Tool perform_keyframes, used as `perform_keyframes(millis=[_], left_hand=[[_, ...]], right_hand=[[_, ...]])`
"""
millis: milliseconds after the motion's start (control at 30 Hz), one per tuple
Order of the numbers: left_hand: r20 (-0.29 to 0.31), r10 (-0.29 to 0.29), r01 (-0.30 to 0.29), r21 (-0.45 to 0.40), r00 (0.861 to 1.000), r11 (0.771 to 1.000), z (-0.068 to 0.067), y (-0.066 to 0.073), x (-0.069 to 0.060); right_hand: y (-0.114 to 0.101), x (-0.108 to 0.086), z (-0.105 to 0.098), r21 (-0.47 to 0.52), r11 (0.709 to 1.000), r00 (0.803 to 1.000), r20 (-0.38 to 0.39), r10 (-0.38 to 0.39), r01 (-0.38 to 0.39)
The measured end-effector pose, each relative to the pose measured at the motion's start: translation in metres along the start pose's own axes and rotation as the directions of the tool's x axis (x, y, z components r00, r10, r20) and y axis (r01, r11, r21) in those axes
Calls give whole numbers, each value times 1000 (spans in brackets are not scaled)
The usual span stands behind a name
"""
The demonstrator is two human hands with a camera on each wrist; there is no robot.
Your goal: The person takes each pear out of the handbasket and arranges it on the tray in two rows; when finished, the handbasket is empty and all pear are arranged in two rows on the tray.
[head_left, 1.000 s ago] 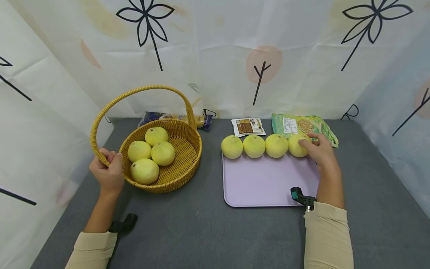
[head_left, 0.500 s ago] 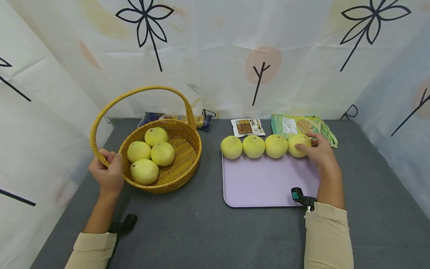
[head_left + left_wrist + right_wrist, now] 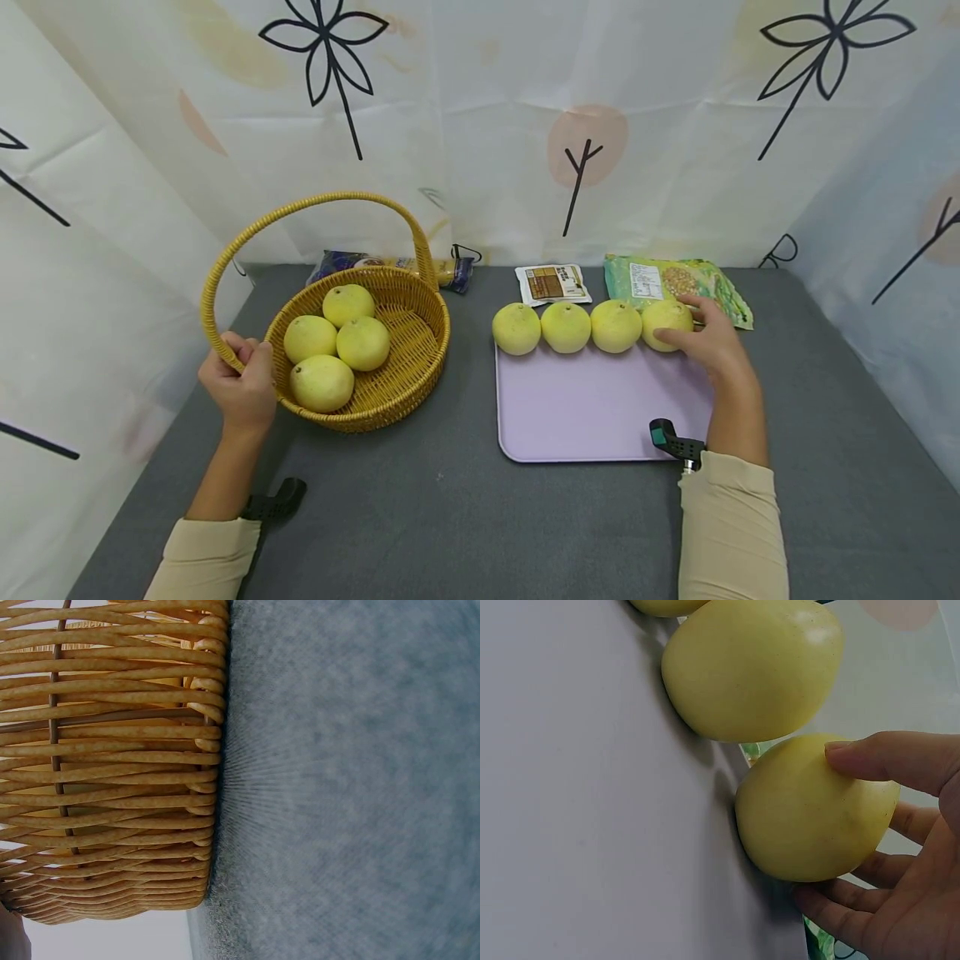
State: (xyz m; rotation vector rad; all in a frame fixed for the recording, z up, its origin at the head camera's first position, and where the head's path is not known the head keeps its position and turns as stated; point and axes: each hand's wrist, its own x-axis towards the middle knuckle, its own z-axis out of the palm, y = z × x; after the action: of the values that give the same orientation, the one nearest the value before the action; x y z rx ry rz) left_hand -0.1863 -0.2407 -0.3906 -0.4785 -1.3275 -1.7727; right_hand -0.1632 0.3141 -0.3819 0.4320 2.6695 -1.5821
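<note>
My left hand grips the left end of the handle of a yellow wicker basket, whose side fills the left of the left wrist view. Several round yellow-green fruits, one of them nearest the front rim, lie in the basket's left half. Four-sided and lilac, a tray has a row of similar fruits along its back edge. My right hand holds the rightmost fruit; in the right wrist view the thumb lies on top of that fruit and the other fingers curve round its far side and underneath.
Behind the tray lie a small white and brown packet and a green bag. A blue and yellow package sits behind the basket. Grey cloth covers the table, with a patterned curtain at the back.
My right thumb has shifted slightly left and down across the front of the rightmost fruit. The left hand, basket and tray look unmoved.
</note>
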Motion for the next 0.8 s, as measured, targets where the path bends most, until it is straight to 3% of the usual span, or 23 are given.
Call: perform_keyframes(millis=[233,500,633,800], left_hand=[[7,2,-2,13,1000,1000,-1,0,0],[14,10,-10,25,1000,1000,-1,-1,0],[12,5,-5,25,1000,1000,-1,-1,0],[5,13,-13,24,1000,1000,-1,-1,0]], right_hand=[[-5,-1,2,-1,1000,999,-37,-17,17],[-27,-6,12,-9,998,980,-191,-56,55],[-46,-11,26,-71,985,958,-233,-169,157],[-69,-18,52,-114,926,905,-195,-377,361]])
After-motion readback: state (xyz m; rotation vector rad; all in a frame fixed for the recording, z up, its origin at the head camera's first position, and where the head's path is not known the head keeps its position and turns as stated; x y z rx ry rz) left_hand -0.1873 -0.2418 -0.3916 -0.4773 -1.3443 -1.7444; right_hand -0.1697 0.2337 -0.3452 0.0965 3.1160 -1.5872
